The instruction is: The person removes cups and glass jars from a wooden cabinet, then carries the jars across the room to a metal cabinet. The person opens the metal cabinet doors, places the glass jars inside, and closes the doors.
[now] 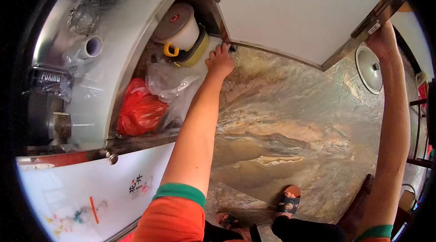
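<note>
A white cabinet door (290,10) with a brown frame stands swung open at the top. My right hand (383,42) grips its outer edge, fingers partly hidden behind the frame. My left hand (220,62) is at the cabinet's bottom edge by the hinge side, fingers apart, fingertips touching the frame corner. Inside the cabinet (193,85), close to that hand, sits a white pot (184,31) with a grey lid and a yellow handle, beside a yellow-green container (195,51). A clear plastic bag (168,78) and a red plastic bag (136,108) lie nearer to me.
A second door (159,165) with printed flowers is at lower left. On the counter (97,101) are a plastic wrap roll (93,46) and a black FUXING item (51,78). A round metal lid (369,69) lies near my right forearm. My sandalled foot (289,199) stands on the marbled floor (281,119).
</note>
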The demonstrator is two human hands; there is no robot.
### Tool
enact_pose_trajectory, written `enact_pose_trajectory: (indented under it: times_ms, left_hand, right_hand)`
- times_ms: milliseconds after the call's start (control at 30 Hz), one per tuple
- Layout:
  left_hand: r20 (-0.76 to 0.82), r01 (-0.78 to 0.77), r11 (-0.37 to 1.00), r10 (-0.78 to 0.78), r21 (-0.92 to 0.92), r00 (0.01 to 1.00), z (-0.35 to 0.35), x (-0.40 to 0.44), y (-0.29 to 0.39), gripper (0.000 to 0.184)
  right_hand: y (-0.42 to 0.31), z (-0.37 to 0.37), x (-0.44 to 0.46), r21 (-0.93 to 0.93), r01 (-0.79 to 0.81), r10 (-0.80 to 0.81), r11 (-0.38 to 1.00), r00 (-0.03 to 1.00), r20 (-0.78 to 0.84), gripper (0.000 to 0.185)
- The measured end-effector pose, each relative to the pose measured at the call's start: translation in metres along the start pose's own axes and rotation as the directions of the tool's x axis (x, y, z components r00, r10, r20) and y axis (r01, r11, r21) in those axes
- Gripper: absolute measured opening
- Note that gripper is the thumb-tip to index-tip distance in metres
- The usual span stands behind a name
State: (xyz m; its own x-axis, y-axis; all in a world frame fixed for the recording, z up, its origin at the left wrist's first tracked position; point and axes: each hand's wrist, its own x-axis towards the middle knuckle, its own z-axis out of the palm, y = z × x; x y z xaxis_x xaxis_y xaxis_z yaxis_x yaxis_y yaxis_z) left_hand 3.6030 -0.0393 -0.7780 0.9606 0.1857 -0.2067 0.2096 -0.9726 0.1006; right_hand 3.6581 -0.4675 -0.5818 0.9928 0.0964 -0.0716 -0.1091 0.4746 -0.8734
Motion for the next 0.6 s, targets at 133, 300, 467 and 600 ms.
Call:
enact_pose_trajectory:
  times_ms: [133, 300, 467, 600]
  left_hand:
    - [-0.016, -0.019, 0.998, 0.02, 0.056, 1.0, 0.004, 0.003, -0.002, 0.059]
    - [-0.072, -0.161, 0.984, 0.167, 0.079, 0.983, 0.008, 0.017, -0.02, 0.052]
    - [0.065, -0.177, 0.978, 0.17, 0.108, 0.983, -0.01, -0.002, -0.022, 0.047]
    - [0.01, -0.329, 0.792, 0.378, 0.515, 0.926, -0.026, -0.007, -0.041, 0.039]
  right_hand:
    - [-0.005, -0.014, 0.01, 0.038, -0.044, 0.031, 0.998, 0.958, 0.284, 0.043]
    - [-0.002, -0.022, 0.016, 0.074, -0.04, 0.011, 0.996, 0.933, 0.361, 0.039]
    - [0.007, 0.033, -0.017, 0.009, 0.071, -0.068, 0.997, 0.979, -0.19, 0.036]
    - [0.012, 0.019, -0.031, -0.031, 0.091, -0.088, 0.995, 0.994, 0.064, 0.035]
